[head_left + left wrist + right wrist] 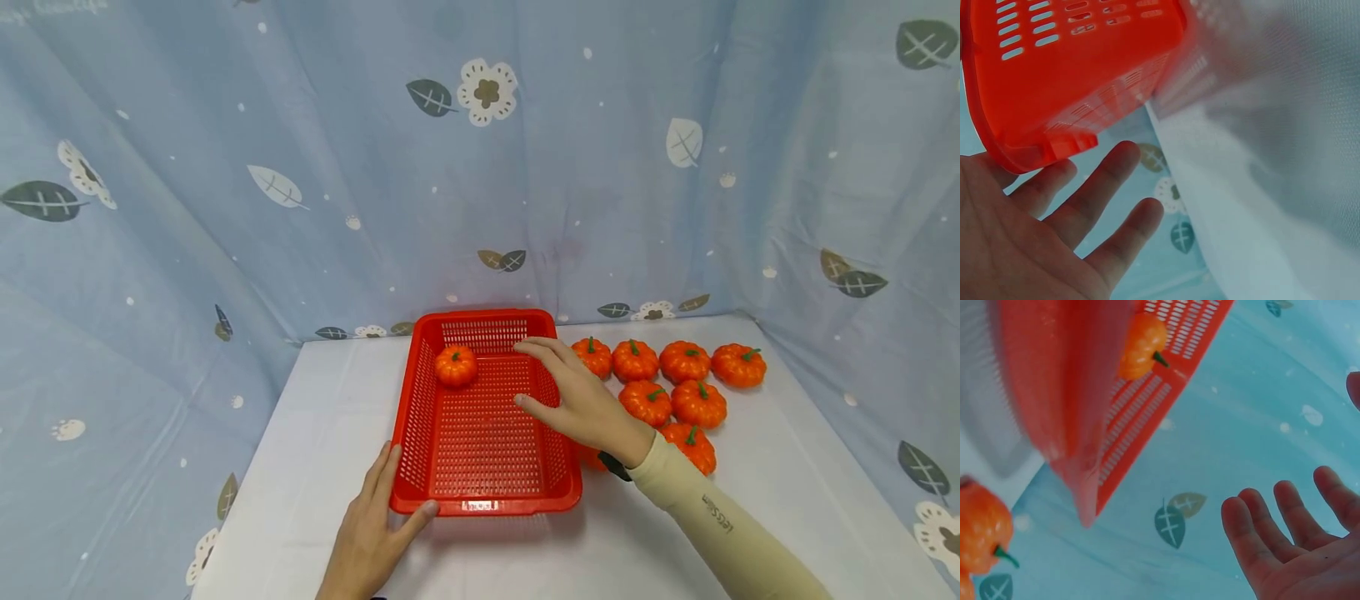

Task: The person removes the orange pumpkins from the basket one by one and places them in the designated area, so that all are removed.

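Observation:
A red plastic basket [487, 506] with perforated walls stands on the white table, one small orange pumpkin [456, 366] in its far left corner. My left hand [369, 523] is at the basket's near left corner, its fingers along the outside and the thumb by the front rim. In the left wrist view those fingers [1094, 194] are fairly straight and spread. Over the basket's right side hovers my right hand [581, 400], fingers apart and nothing held. The right wrist view shows its fingertips [1285, 494] clear of the basket and the pumpkin inside.
Several more orange pumpkins [699, 404] with green stems lie in rows to the right of the basket. One pumpkin [591, 457] is partly hidden under my right wrist. A blue patterned curtain [360, 167] hangs behind the table [300, 467] and along its sides.

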### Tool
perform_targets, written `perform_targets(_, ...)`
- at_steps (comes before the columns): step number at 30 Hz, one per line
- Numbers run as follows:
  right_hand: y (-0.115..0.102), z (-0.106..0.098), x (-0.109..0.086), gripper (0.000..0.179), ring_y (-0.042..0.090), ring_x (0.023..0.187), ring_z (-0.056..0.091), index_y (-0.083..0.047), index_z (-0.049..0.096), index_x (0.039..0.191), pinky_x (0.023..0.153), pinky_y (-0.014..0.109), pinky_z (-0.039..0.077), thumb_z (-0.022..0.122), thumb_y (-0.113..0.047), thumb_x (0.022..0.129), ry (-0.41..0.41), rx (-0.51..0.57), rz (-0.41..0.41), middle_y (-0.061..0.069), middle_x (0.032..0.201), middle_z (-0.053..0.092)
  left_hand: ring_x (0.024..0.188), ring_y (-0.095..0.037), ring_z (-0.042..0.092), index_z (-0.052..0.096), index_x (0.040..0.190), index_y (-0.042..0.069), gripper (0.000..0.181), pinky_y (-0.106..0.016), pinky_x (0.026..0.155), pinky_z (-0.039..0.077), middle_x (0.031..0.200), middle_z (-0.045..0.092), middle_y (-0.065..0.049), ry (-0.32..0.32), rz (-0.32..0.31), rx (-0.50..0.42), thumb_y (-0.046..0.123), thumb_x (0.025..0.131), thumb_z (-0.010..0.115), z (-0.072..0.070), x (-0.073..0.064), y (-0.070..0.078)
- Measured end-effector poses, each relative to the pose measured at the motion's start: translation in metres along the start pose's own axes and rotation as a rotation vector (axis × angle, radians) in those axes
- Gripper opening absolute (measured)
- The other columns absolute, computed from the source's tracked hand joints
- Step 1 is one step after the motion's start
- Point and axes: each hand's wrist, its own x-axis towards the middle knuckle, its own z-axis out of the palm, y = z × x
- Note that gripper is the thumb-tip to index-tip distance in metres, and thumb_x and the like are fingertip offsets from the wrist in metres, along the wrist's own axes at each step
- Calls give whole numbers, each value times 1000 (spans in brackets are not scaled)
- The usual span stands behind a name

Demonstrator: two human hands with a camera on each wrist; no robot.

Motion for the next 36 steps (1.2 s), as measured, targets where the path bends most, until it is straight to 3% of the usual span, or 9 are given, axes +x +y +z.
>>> perform_targets(7, -2, 15, 18, 69, 16, 139, 39, -27, 40, 153, 110, 49, 41, 72, -43, 94, -23, 61, 64, -5, 154, 38, 132, -37, 52, 26, 163, 24, 97, -60, 100, 47, 165, 28, -1, 13, 10, 6, 65, 87, 69, 2, -1, -2)
perform_targets(21, -5, 51, 60, 70, 18, 138, 41, -19, 42, 152, 113, 45, 38, 73, -37, 93, 13, 131, 99, 0, 151, 42, 131, -39, 52, 26, 163, 24, 96, -63, 99, 46, 165, 27, -1, 10, 2, 2, 59, 87, 73, 2, -1, -2)
perform_targets(27, 3, 68, 84, 69, 17, 137, 43, -17, 42, 152, 114, 42, 38, 74, -31, 93, 28, 218, 139, 5, 150, 46, 132, -38, 51, 26, 163, 25, 96, -61, 100, 46, 165, 27, 0, 15, 2, -3, 60, 87, 73, 2, 0, -2)
perform_targets(36, 19, 93, 109, 73, 26, 139, 42, -15, 41, 153, 114, 41, 38, 78, -26, 91, -21, 200, 231, 5, 152, 44, 132, -38, 51, 26, 163, 24, 96, -61, 100, 46, 164, 29, -5, 4, -4, -2, 61, 87, 71, 3, 0, 0)
